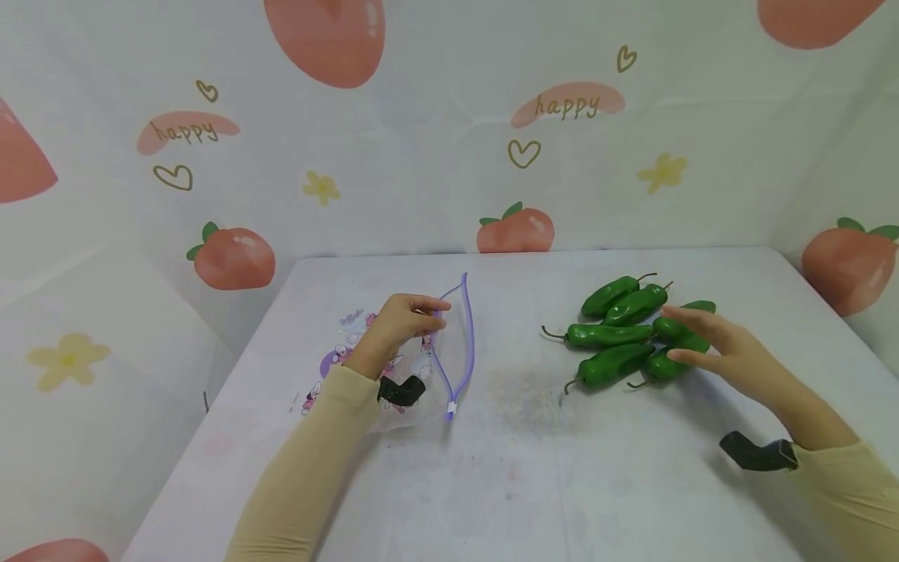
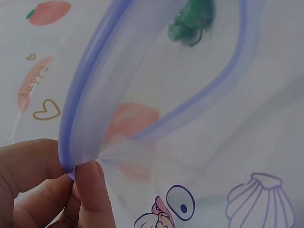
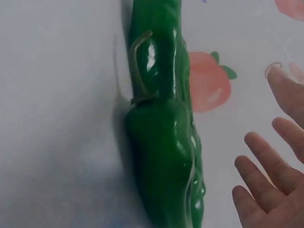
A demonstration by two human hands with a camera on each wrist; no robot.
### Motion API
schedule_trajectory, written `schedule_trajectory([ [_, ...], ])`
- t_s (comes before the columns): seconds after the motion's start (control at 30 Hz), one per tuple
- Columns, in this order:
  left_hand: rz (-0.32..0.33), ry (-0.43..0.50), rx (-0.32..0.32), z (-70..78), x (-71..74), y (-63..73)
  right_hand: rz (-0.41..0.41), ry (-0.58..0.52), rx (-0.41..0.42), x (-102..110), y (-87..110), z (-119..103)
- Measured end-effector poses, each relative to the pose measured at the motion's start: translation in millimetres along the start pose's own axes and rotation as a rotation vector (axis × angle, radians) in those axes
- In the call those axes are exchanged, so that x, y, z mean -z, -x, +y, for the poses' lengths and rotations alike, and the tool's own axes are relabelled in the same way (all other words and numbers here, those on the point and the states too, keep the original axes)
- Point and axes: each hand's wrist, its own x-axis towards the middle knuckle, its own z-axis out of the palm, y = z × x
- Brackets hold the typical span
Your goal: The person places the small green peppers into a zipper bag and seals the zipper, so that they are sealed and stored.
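A clear zip bag (image 1: 414,417) with purple trim and cartoon prints lies on the left of the table, its mouth spread apart toward the right. My left hand (image 1: 402,328) pinches one side of the purple rim (image 2: 71,118) between thumb and fingers, as the left wrist view shows up close. At the near end of the mouth sits a white slider (image 1: 452,407). Several green peppers (image 1: 609,336) with curved stems lie in a loose pile on the right. Over the pile's right side hovers my right hand (image 1: 737,359), fingers spread and holding nothing; it partly covers the rearmost-right peppers.
The white table (image 1: 534,484) has a faint brownish stain between the bag and the peppers. Behind it hangs a white cloth (image 1: 421,172) printed with red fruit, hearts and flowers. Dark straps (image 1: 758,453) show at both wrists.
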Motion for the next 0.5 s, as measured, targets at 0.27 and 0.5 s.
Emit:
schedule_trajectory([
  [0.27, -0.001, -0.004, -0.001, -0.9, -0.8, 0.8, -0.072, 0.039, -0.096, 5.2, 4.3, 8.8],
  [0.5, 0.000, -0.007, 0.002, 0.6, -0.8, 1.4, -0.076, 0.051, -0.093, 5.9, 5.3, 17.5],
])
